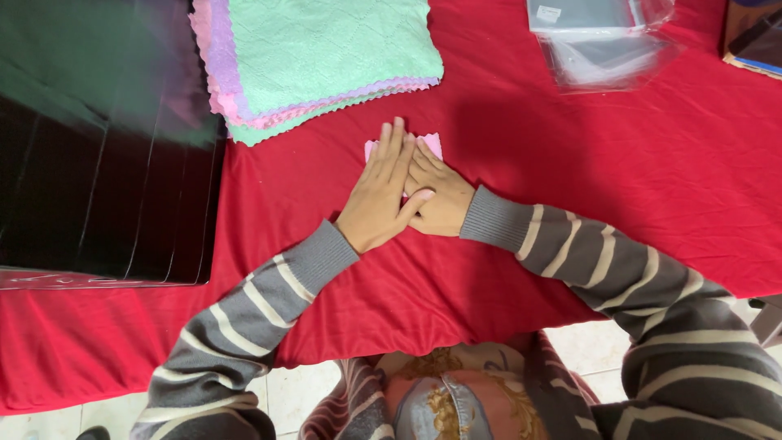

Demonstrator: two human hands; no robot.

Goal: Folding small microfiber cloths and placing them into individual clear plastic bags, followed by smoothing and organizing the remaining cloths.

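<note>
A small pink cloth (430, 143) lies folded on the red tablecloth (570, 163), mostly hidden under my hands. My left hand (380, 195) lies flat on it with fingers straight and together, pointing away from me. Beneath it, my right hand (438, 194) also presses flat on the cloth, its fingers partly covered by the left hand. Both arms wear grey sleeves with pale stripes. Only the cloth's scalloped far edge and corners show past my fingertips.
A stack of folded cloths (326, 57), green on top with purple and pink below, sits just beyond my hands. A shiny black box (98, 147) fills the left. Clear plastic bags (603, 41) lie at the back right. The table's near edge drops to a tiled floor.
</note>
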